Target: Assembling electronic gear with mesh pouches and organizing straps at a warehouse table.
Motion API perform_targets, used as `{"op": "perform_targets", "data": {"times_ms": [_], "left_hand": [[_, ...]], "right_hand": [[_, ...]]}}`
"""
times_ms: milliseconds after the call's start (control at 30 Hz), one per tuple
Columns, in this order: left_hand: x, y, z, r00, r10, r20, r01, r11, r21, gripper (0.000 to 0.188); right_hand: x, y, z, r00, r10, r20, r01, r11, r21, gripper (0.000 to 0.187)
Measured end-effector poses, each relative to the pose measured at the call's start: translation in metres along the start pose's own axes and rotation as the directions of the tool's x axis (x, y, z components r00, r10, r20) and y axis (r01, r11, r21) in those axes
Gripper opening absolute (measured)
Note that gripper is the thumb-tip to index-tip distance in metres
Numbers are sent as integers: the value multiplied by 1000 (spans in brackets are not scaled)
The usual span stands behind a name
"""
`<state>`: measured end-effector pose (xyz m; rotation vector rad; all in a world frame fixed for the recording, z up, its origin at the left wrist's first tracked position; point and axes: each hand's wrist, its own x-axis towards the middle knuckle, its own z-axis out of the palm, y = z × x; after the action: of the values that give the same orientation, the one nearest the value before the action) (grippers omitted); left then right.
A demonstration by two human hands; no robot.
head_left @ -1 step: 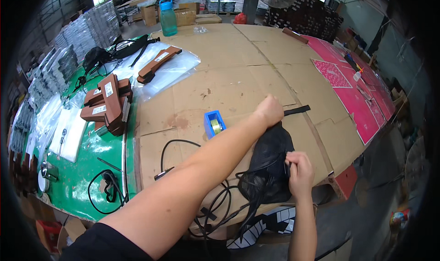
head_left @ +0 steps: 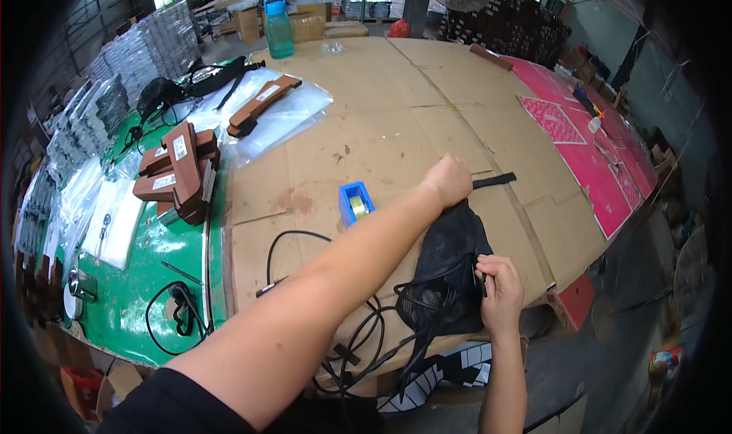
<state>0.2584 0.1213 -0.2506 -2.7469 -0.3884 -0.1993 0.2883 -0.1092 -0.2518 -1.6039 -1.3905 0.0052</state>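
A black mesh bag (head_left: pixel 444 255) lies slumped on the cardboard, with thin black cords trailing over its front. At its far end my left hand (head_left: pixel 448 181) is closed round a black strap, whose flat end (head_left: pixel 496 181) sticks out to the right. My left forearm crosses the table to get there. My right hand (head_left: pixel 502 288) pinches the bag's right side, and a small dark piece shows between thumb and fingers. Left of the bag, several loops of black cable (head_left: pixel 374 331) spread toward the near edge. A blue tape dispenser (head_left: pixel 355 204) stands just beyond my left forearm.
Cardboard (head_left: pixel 358 137) covers the middle of the table. Brown wooden parts (head_left: pixel 183 167) are stacked on the green surface (head_left: pixel 152 281) at left; another brown part (head_left: pixel 263 106) lies on plastic sheets. A teal bottle (head_left: pixel 279 32) stands at the far edge. Pink sheeting (head_left: pixel 602 171) covers the right side.
The fingers of my right hand have shifted slightly at the bag's edge, and the dark piece between them shows more. My left hand has stayed in place on the strap.
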Motion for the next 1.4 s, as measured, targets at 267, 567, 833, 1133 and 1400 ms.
{"op": "perform_targets", "data": {"times_ms": [267, 567, 833, 1133, 1400], "left_hand": [[4, 8, -3, 1000, -18, 17, 17, 998, 62, 18], [-78, 23, -70, 996, -51, 69, 82, 815, -574, 41], [-109, 48, -75, 903, -160, 398, 415, 558, -718, 59], [-112, 61, -86, 921, -204, 331, 387, 567, -727, 50], [-105, 80, -55, 894, -381, 236, 373, 341, -863, 60]], "right_hand": [[-8, -6, 11, 997, -17, -73, 18, 1000, 12, 15], [-22, 4, 4, 984, 150, -97, -168, 958, -231, 33], [-17, -32, -2, 978, 141, 152, -39, 846, -532, 39], [-10, -7, -1, 973, 160, -166, -205, 930, -306, 19], [-11, -18, 29, 968, 182, -174, -210, 964, -161, 15]]}}
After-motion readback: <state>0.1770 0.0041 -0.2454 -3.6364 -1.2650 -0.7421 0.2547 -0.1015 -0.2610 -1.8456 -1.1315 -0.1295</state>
